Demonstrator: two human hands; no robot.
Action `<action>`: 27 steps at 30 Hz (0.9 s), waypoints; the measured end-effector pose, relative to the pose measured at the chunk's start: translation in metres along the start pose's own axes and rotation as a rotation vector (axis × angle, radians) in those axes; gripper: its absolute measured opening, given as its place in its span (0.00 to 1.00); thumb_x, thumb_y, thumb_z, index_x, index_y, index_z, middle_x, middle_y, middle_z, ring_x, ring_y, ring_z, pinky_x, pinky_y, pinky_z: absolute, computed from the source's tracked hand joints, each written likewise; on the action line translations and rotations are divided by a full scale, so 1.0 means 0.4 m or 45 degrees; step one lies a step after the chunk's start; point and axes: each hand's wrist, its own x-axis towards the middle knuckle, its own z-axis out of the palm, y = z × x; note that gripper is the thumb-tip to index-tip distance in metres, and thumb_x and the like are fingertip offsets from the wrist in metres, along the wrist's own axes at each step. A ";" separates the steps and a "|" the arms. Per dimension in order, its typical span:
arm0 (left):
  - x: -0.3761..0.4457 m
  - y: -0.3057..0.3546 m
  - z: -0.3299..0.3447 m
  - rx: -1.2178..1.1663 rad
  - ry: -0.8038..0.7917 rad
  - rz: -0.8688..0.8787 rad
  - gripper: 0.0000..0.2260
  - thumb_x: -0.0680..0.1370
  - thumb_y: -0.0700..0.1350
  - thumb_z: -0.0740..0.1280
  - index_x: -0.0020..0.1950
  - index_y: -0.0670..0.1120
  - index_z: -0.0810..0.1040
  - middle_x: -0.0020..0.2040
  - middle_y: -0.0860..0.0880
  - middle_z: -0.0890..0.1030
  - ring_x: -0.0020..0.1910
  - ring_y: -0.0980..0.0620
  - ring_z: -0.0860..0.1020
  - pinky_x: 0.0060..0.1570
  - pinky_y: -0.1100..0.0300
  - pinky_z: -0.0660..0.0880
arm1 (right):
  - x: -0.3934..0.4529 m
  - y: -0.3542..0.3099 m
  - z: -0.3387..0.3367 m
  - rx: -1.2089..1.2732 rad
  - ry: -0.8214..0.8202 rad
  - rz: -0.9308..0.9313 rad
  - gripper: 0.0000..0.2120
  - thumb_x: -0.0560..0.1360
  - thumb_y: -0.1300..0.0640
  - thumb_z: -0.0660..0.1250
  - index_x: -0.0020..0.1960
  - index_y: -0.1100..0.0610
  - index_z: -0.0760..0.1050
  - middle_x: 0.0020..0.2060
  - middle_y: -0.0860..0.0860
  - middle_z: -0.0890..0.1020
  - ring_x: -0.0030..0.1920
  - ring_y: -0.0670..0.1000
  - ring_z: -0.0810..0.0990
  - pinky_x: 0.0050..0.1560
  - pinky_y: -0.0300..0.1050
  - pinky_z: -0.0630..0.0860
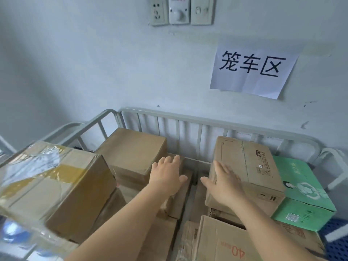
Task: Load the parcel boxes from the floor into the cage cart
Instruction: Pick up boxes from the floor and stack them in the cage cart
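Note:
The grey metal cage cart (188,117) stands against the wall, filled with several cardboard parcel boxes. My left hand (166,175) is open, fingers spread, over the gap beside a plain brown box (131,147) at the back left. My right hand (223,182) is open with its palm flat against the left side of a printed brown box (250,166) at the back right. A green box (301,187) sits right of that one. A large tape-wrapped box (56,185) fills the near left.
A paper sign (252,70) with black characters hangs on the wall above the cart, under a row of wall sockets (180,10). A low box marked 40 (226,245) lies at the near right. A blue perforated surface (337,242) shows at the right edge.

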 end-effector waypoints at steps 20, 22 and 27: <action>-0.311 -0.676 -0.241 0.013 0.143 -0.476 0.32 0.78 0.62 0.59 0.77 0.47 0.57 0.76 0.44 0.60 0.75 0.42 0.57 0.72 0.43 0.55 | -0.119 -0.678 0.122 0.367 -0.123 -0.271 0.37 0.80 0.38 0.57 0.81 0.53 0.46 0.80 0.49 0.51 0.79 0.52 0.51 0.77 0.52 0.53; -0.337 -0.709 -0.216 -0.057 0.122 -0.625 0.35 0.78 0.61 0.59 0.78 0.46 0.52 0.79 0.42 0.52 0.77 0.40 0.48 0.74 0.41 0.50 | -0.089 -0.714 0.138 0.372 -0.161 -0.293 0.38 0.80 0.38 0.57 0.81 0.53 0.45 0.80 0.50 0.51 0.79 0.53 0.50 0.76 0.51 0.53; -0.379 -0.743 -0.160 -0.492 0.244 -0.963 0.46 0.76 0.63 0.63 0.79 0.42 0.40 0.78 0.38 0.36 0.77 0.39 0.36 0.74 0.43 0.43 | -0.014 -0.807 0.175 0.382 -0.241 -0.351 0.41 0.78 0.40 0.62 0.81 0.53 0.44 0.80 0.51 0.51 0.79 0.54 0.53 0.75 0.52 0.56</action>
